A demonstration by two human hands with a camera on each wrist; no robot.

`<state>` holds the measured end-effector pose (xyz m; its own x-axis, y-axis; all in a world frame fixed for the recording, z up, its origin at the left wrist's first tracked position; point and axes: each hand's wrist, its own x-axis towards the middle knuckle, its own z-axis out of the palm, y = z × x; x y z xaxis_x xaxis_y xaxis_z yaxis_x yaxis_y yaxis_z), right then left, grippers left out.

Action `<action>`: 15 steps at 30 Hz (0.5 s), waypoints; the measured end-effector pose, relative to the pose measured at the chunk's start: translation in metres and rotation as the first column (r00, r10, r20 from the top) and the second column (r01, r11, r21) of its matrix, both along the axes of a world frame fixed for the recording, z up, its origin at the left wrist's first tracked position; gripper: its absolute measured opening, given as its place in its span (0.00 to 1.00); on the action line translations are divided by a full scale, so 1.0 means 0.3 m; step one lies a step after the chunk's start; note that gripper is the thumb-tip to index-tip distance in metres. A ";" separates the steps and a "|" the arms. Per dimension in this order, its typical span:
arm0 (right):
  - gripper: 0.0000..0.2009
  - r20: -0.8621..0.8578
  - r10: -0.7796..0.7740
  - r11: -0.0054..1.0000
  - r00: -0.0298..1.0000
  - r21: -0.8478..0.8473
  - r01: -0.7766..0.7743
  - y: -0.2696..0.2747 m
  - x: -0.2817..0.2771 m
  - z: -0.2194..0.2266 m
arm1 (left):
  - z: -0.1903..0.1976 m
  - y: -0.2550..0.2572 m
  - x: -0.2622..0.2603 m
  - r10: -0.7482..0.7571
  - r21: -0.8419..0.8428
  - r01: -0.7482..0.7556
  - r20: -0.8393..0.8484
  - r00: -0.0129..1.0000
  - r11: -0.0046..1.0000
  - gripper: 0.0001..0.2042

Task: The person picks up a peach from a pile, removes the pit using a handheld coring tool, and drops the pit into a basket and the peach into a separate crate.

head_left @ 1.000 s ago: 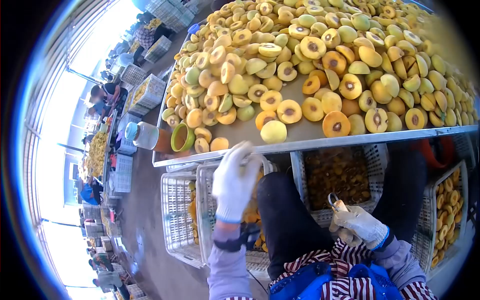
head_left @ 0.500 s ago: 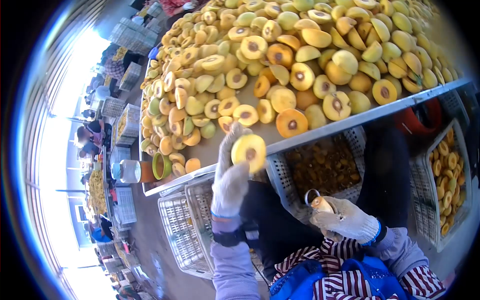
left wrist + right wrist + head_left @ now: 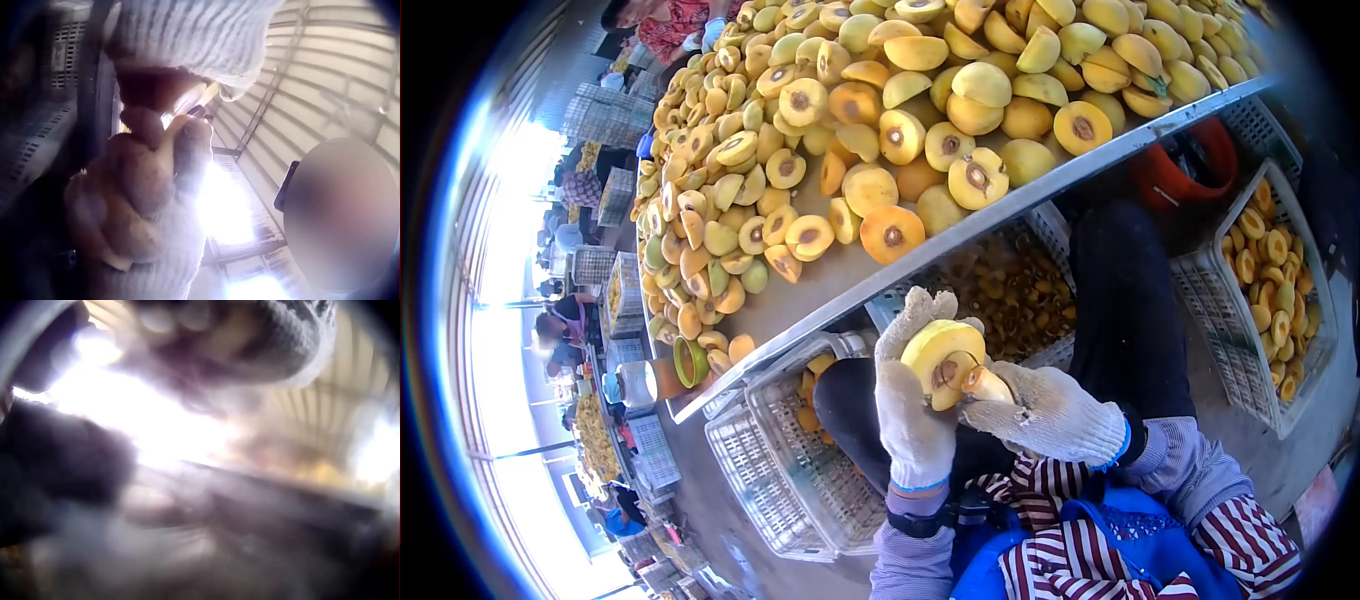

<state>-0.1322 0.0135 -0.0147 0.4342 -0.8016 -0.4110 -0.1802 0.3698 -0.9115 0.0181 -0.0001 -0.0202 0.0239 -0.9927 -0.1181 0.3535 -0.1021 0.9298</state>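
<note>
Left hand (image 3: 915, 400) is upright, fingers up, curled round a yellow fruit half (image 3: 935, 345), cut face toward the right hand (image 3: 1055, 412). Right hand comes in from the lower right, pointing left, closed on a short wooden-handled tool (image 3: 987, 384) right at the cut face. Tool's far end can't be made out. Right wrist view is too blurred and glared to help.

Both hands sit above the lap, just short of the table's metal edge (image 3: 990, 222). Around the legs: white crates (image 3: 800, 485) left of the left knee, another crate (image 3: 1052, 228) under the table with brown pieces in it, one more crate (image 3: 1205, 292) at right holding fruit halves. Orange bucket (image 3: 1222, 165) beside that one.

On the table (image 3: 850, 268): big heap of fruit halves (image 3: 880, 110), nearest ones close to the edge; green cup (image 3: 690, 362) at the left corner. Across it, someone in red patterned clothing (image 3: 670, 32). Stacked crates (image 3: 605, 122) farther off.
</note>
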 end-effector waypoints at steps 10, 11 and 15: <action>0.20 0.316 -0.148 0.899 0.937 0.438 -0.006 -0.016 -0.038 0.033 | 0.041 -0.013 0.000 -0.140 0.091 0.148 -0.085 0.986 0.985 0.39; 0.20 0.347 -0.213 0.900 0.913 0.433 0.045 -0.019 -0.049 0.043 | 0.044 -0.007 0.006 -0.147 0.118 0.149 -0.025 0.989 0.982 0.40; 0.20 0.360 -0.399 0.876 0.843 0.423 0.234 -0.022 -0.079 0.040 | -0.010 0.018 0.082 -0.375 0.228 0.376 -0.046 0.926 0.898 0.37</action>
